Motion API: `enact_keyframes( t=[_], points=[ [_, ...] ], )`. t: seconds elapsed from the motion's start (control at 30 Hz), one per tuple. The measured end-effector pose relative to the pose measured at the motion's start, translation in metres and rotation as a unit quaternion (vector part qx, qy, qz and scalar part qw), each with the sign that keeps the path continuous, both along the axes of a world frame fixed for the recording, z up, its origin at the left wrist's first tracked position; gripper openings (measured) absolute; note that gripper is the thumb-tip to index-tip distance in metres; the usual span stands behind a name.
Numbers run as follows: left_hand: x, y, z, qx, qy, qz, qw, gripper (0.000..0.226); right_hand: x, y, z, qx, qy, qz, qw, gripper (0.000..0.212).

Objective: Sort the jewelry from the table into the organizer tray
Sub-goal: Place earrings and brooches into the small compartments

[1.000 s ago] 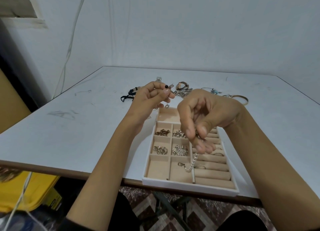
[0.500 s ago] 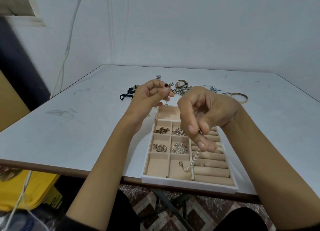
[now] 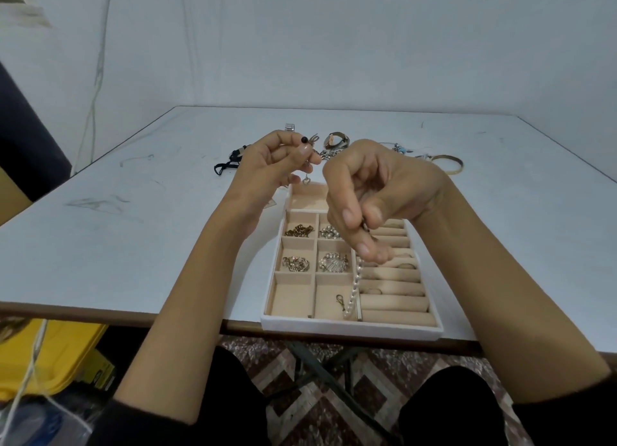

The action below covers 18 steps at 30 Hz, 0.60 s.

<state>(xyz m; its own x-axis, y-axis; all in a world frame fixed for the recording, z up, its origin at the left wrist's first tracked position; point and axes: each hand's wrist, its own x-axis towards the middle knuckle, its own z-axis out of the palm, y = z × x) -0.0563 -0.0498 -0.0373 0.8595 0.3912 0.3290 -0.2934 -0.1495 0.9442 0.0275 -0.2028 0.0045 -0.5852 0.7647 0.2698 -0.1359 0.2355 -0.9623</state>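
Observation:
A white organizer tray with beige compartments sits at the table's near edge. Small gold and silver pieces fill several of its left cells; rings sit between the ring rolls on the right. My right hand hovers over the tray and pinches one end of a pearl bracelet, which hangs down with its clasp end in the bottom middle cell. My left hand, raised beyond the tray's far left corner, pinches a thin chain with a black bead and a small heart charm dangling.
More jewelry lies on the white table beyond the tray: a black strap piece, a watch, a chain pile, a turquoise piece and a gold bangle. A yellow bin stands under the table's left side.
My right hand has lifted slightly, drawing the pearl bracelet straighter and higher over the tray. My left hand holds its chain almost still.

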Motion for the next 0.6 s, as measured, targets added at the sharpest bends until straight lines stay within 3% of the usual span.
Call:
enact_keyframes(
  t=[0.4, 0.6],
  points=[
    [0.002, 0.001, -0.001, -0.009, -0.002, -0.001, 1.000, 0.004, -0.002, 0.002, -0.006, -0.040, -0.071, -0.084, 0.993, 0.011],
    [0.002, 0.001, -0.001, -0.011, 0.000, -0.009, 1.000, 0.005, -0.006, -0.014, -0.012, -0.051, -0.135, -0.237, 0.961, 0.011]
  ],
)
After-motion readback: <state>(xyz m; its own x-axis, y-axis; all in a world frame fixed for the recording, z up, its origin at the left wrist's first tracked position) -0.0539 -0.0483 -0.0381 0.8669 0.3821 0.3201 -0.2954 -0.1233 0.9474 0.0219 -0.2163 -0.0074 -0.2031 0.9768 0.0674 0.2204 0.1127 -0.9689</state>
